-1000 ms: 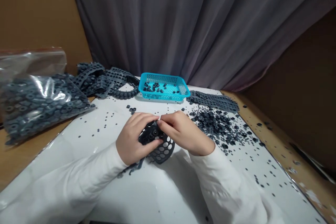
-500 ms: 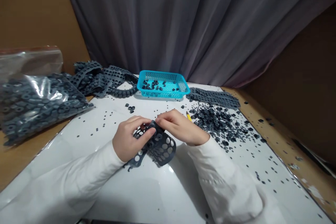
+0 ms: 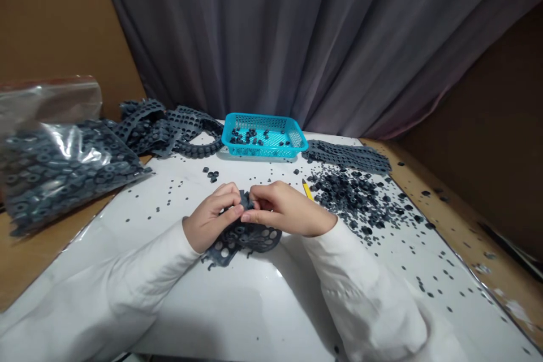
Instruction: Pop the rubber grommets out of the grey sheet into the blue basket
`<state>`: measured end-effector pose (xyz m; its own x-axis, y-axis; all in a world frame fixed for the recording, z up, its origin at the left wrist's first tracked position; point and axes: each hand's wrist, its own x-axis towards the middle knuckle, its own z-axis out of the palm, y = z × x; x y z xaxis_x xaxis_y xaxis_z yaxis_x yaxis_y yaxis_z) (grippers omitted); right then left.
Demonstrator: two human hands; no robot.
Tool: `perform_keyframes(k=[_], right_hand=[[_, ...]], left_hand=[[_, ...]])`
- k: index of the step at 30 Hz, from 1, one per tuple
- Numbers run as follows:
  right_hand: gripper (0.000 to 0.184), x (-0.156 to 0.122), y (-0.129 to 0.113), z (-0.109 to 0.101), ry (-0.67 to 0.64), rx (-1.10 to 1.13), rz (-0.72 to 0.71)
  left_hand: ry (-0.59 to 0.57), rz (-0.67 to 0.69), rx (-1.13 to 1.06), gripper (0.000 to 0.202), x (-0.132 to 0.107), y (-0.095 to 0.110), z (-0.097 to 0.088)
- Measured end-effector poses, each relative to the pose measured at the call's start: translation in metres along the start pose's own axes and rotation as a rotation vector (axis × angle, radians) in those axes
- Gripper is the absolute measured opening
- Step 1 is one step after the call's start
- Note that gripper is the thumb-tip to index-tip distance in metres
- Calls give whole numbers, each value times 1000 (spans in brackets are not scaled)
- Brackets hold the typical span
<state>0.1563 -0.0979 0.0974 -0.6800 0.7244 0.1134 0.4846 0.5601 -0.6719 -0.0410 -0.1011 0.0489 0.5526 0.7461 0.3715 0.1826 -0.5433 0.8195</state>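
Observation:
A dark grey perforated rubber sheet (image 3: 231, 251) hangs folded and curled between my hands, over the white table. My left hand (image 3: 215, 212) pinches its upper edge with thumb and fingers. From the other side my right hand (image 3: 282, 206) grips the same edge, its thumb close to the left thumb. Rows of round holes show in the lower part of the sheet. The fingers cover most of the gripped edge, so I cannot tell whether a small piece is between them.
A turquoise basket (image 3: 265, 151) with small dark pieces stands at the back. A pile of dark bits (image 3: 350, 195), a yellow-handled tool (image 3: 307, 190) and stacked perforated strips (image 3: 348, 155) lie right. Left are a clear bag of parts (image 3: 68, 169) and more perforated strips (image 3: 186, 124).
The sheet has been turned and bunched up, and its right flap shows less. My right fingers have curled round the edge, with both thumbs now close together.

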Motion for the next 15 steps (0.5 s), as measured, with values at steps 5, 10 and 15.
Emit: perform_keyframes(k=[5,10,15], right_hand=[[45,0,6,4,-108,272,-16],[46,2,8,7,-175,391,29],[47,8,14,17,-142,661,45]], left_hand=[[-57,25,-11,38,-3,-3,1],[-24,40,39,49,-3,5,0],[-50,-50,68,45,2,7,-2]])
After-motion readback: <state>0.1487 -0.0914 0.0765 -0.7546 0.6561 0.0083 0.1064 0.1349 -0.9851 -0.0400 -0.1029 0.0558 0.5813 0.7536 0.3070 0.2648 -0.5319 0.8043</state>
